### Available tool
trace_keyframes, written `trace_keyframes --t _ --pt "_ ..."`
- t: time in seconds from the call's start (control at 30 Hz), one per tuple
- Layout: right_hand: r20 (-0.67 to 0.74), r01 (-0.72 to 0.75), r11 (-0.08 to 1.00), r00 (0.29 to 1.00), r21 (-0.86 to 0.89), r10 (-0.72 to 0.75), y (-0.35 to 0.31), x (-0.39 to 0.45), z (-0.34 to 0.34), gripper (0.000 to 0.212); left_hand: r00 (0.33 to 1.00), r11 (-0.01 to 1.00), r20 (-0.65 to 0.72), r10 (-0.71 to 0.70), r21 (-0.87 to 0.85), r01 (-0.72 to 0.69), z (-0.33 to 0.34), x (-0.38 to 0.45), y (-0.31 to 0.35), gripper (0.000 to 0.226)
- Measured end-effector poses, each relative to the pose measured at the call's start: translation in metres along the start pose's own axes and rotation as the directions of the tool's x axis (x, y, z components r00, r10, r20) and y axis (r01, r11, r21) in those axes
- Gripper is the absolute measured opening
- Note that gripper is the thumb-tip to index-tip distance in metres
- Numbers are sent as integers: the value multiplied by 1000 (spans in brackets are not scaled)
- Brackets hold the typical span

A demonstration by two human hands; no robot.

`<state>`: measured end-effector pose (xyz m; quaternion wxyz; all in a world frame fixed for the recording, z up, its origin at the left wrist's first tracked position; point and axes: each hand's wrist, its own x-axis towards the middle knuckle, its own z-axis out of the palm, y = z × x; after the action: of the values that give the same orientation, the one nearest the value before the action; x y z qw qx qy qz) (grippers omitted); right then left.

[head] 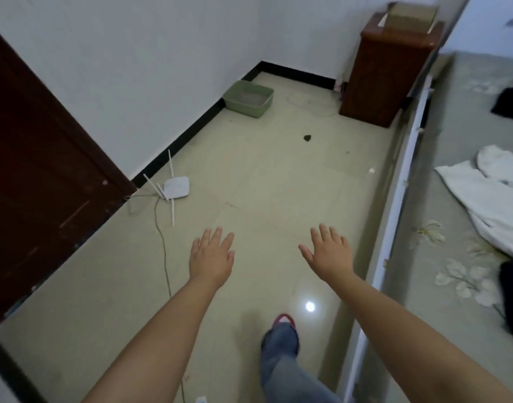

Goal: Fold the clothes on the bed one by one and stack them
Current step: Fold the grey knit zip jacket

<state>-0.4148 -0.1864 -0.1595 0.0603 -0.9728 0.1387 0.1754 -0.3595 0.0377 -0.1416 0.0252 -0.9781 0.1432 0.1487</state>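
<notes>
Basically nothing was folded yet: both hands, left (211, 257) and right (329, 253), hung empty with fingers spread over the floor (264, 184), white garment (487, 193) lay unfolded on the bed (441, 216), right of frame.

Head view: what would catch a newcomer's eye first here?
Two bare hands, left and right, stretch out open over the pale floor, holding nothing. At the right edge, a white garment lies rumpled on the bed. A white router sits on the floor by the dark door.
</notes>
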Motion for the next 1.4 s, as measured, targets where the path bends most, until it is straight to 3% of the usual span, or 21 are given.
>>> trace_keyframes --t 0.2,0.37,0.6,0.73,0.93,1.03,1.13,1.3,1.4 --pt "-103 -74 994 991 80 82 47 122 -82 64 993 996 -88 77 46 -73 -82 161 40 47" --pt "-168 -161 980 969 116 179 102 208 -130 59 959 968 -145 244 101 -231 -130 275 108 48" --pt "-178 -364 912 901 189 396 200 331 -185 58 895 896 -124 429 180 -405 -187 458 211 47" --pt "-160 -554 777 774 297 613 270 382 -217 57 736 769 -223 639 194 -609 -225 563 288 38" --pt "-170 -703 603 587 377 791 374 430 -241 67 581 585 -88 809 221 -781 -259 661 444 46" --pt "-41 -769 536 559 349 828 443 464 -244 56 516 513 -54 855 232 -826 -265 691 531 47" --pt "-5 -782 506 541 363 841 509 503 -254 56 465 457 -18 885 225 -860 -269 712 621 47" --pt "59 -811 440 497 385 866 618 546 -280 56 306 280 68 950 254 -926 -284 751 752 47" --pt "95 -827 389 461 407 882 668 556 -287 56 268 239 78 960 265 -934 -289 783 807 46"
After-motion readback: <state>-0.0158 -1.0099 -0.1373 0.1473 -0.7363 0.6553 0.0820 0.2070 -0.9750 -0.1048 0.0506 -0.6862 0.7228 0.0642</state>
